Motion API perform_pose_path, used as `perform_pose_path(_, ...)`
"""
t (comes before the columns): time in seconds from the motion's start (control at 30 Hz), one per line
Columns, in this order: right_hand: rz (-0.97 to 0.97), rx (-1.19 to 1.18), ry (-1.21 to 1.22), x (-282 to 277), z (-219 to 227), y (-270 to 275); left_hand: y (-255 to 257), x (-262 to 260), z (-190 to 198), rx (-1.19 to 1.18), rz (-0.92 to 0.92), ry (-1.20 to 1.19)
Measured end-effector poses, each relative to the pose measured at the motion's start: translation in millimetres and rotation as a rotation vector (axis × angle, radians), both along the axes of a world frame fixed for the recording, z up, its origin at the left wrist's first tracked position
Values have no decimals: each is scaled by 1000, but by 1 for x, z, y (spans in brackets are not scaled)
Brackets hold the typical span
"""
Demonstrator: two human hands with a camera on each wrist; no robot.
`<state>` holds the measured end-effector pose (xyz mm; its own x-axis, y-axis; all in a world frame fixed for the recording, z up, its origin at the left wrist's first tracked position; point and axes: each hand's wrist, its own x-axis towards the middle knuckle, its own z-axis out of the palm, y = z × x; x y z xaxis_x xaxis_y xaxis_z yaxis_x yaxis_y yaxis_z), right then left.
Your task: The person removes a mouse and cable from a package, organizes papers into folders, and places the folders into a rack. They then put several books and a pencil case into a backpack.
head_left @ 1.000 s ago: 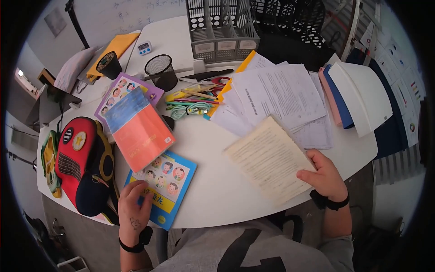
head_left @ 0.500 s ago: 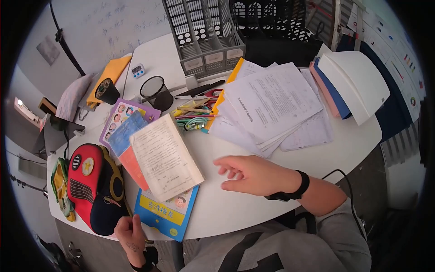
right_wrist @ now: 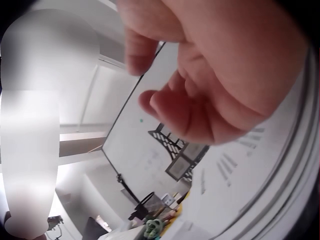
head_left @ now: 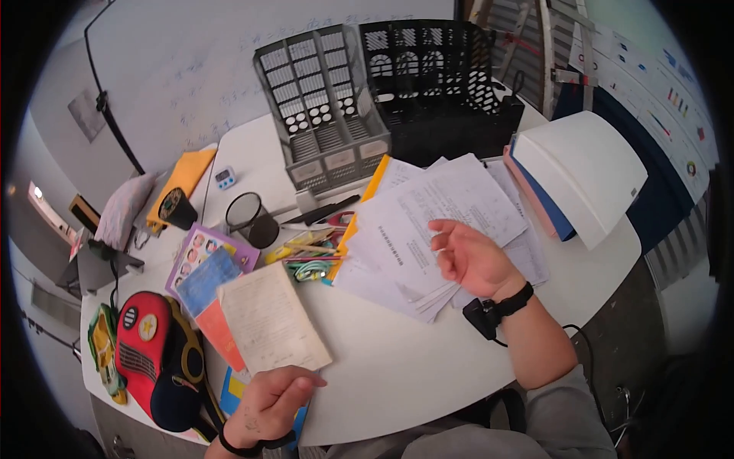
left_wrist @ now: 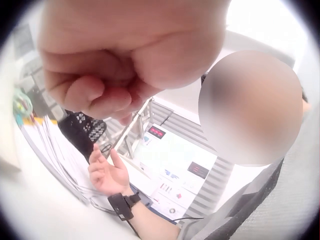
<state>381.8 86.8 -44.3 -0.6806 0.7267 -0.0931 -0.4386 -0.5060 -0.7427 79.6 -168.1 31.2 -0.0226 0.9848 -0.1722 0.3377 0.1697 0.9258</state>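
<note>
On the stack at the left of the desk, the worn, yellowed book (head_left: 267,317) lies on top. Under it show a blue-and-orange book (head_left: 219,329) and a blue book (head_left: 232,392), with a purple book (head_left: 243,251) behind. My left hand (head_left: 275,399) is by the front edge of the stack, overlapping the blue book in the head view; its fingers are loosely curled around nothing. Over the loose printed papers (head_left: 428,229) hovers my right hand (head_left: 475,264), bent fingers holding nothing. The left wrist view shows those papers (left_wrist: 55,155) beside the right hand (left_wrist: 110,175).
A red-and-navy pencil case (head_left: 157,359) lies at the left. Pens, scissors and a green cable (head_left: 312,269) sit near a mesh cup (head_left: 252,220). Grey (head_left: 329,164) and black (head_left: 443,115) file racks stand behind; folders (head_left: 585,172) lie at the right.
My right hand put the yellowed book onto the stack at the left, let it go, and moved back right over the papers. My left hand came off the blue book, then shifted right along the stack.
</note>
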Motion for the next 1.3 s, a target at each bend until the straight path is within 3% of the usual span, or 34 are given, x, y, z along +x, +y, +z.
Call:
perform_pose_path(0.1,79,17,100,8,2,-8,25,12,-9,-123,-101,-65)
perform_pose_path(0.17,64,20,108,7,0,-7,44,19,-31,-200,-5,-811)
perform_pose_path(0.2,49,-11,96,6,-6,-5,52,22,-45,-219,-101,-995)
perform_pose_path(0.37,0,-115,-16,-4,-18,0,71,47,-71,-448,104,-945)
perform_pose_path(0.43,5,-117,-6,-4,-17,0,67,44,-77,-357,420,-962)
perform_pose_path(0.63,26,-125,-21,-6,-13,-3,39,31,-58,-207,582,-841)
perform_pose_path(0.73,-11,-97,-30,-6,-13,-2,35,26,-53,-383,520,-1055)
perform_pose_path(0.8,-12,-88,-45,-7,-12,-3,39,23,-54,-432,261,-1233)
perform_pose_path(0.93,-39,-74,-63,-7,-15,-3,59,0,-58,-276,224,-1346)
perform_pose_path(1.0,-44,-66,-48,-6,-17,-1,67,-24,-77,-258,243,-1526)
perform_pose_path(1.13,-31,-38,-56,-5,-19,-2,69,-40,-101,-250,175,-1602)
perform_pose_path(1.2,-31,-12,-46,-5,-19,-3,69,-41,-95,-254,81,-1471)
perform_pose_path(1.3,-29,-7,-36,-5,-20,-2,70,-34,-91,-297,198,-1400)
